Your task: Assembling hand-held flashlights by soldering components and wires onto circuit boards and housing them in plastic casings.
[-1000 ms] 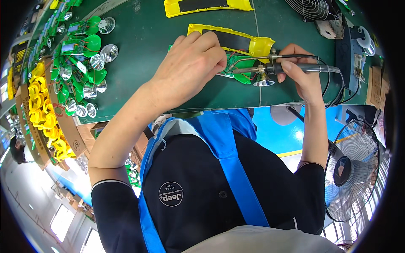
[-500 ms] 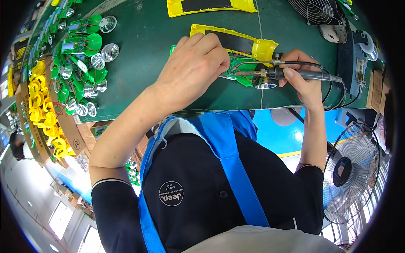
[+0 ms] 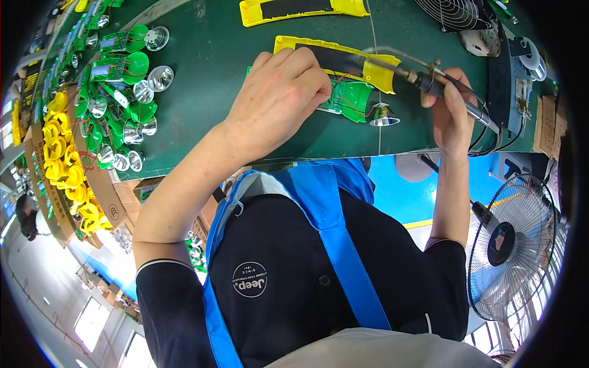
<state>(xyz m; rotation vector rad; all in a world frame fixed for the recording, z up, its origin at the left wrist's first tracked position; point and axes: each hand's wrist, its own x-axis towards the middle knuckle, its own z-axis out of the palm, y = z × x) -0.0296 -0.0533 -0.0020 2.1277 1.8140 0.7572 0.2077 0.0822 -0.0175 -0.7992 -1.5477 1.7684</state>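
My left hand [image 3: 277, 101] is closed over the left part of a green lamp part [image 3: 354, 101] with a circuit board and red wires. Its fingertips pinch together at the board, but what lies between them is hidden. A silver reflector cup [image 3: 384, 116] sits at the lamp part's right end. Gripped in my right hand [image 3: 453, 110] is a soldering iron [image 3: 423, 81] with a thin metal feed tube along it. The blurred tip is lifted off the board, over the right end of a yellow casing half [image 3: 377, 81] with a black inner strip.
Another yellow casing half [image 3: 300, 8] lies at the far edge. Green lamp parts with reflectors [image 3: 132, 67] crowd the table's left, beside a box of yellow rings [image 3: 64, 165]. At right stand a fan grille [image 3: 451, 12], a solder spool [image 3: 532, 58] and a floor fan [image 3: 509, 245].
My right hand has drawn the soldering iron away from the board, the tip swinging up and to the far side. The reflector cup now shows fully. My left hand stays at the board.
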